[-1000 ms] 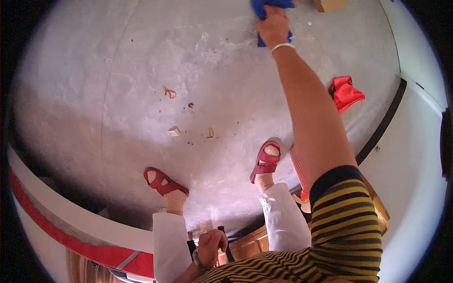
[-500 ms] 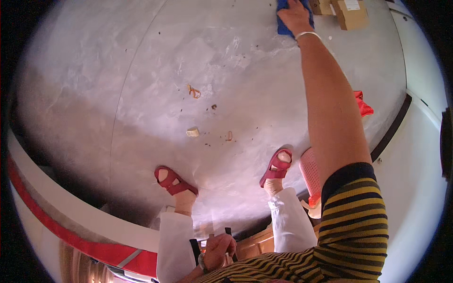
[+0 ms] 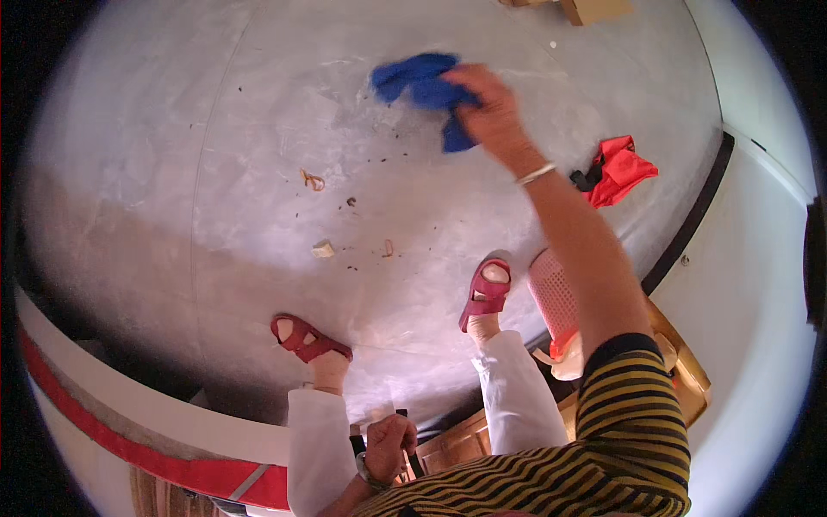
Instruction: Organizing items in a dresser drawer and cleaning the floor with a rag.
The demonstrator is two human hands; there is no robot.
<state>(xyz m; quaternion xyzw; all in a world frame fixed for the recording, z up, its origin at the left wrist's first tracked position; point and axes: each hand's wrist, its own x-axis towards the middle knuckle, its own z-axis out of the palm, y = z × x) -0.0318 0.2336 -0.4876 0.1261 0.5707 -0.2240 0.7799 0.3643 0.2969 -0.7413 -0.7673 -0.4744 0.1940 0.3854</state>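
Note:
My right hand (image 3: 491, 108) reaches out over the grey floor, its fingers closed on a blue cloth (image 3: 422, 73). The cloth is bunched and spreads to the left of the hand; hand and cloth are a little blurred, and I cannot tell whether the cloth touches the floor. Below it lie dark crumbs, a twisted tan strip (image 3: 313, 180), a small pale block (image 3: 323, 249) and a thin reddish loop (image 3: 388, 248). Close to my body, my left hand (image 3: 388, 444) is curled shut beside dark upright bars; what it may hold is hidden.
On the right lies a red cloth bag (image 3: 622, 172) with a black part. Cardboard boxes (image 3: 596, 9) stand at the far edge. A pink perforated basket (image 3: 553, 289) is beside my right foot. White panels (image 3: 749, 284) border the right; a white, red-edged ledge (image 3: 172, 409) curves along the left.
My right hand has drawn the blue cloth from beside the far boxes nearer and leftward, and the cloth is now bunched. The view has shifted, showing more of the red bag. My left hand stays low.

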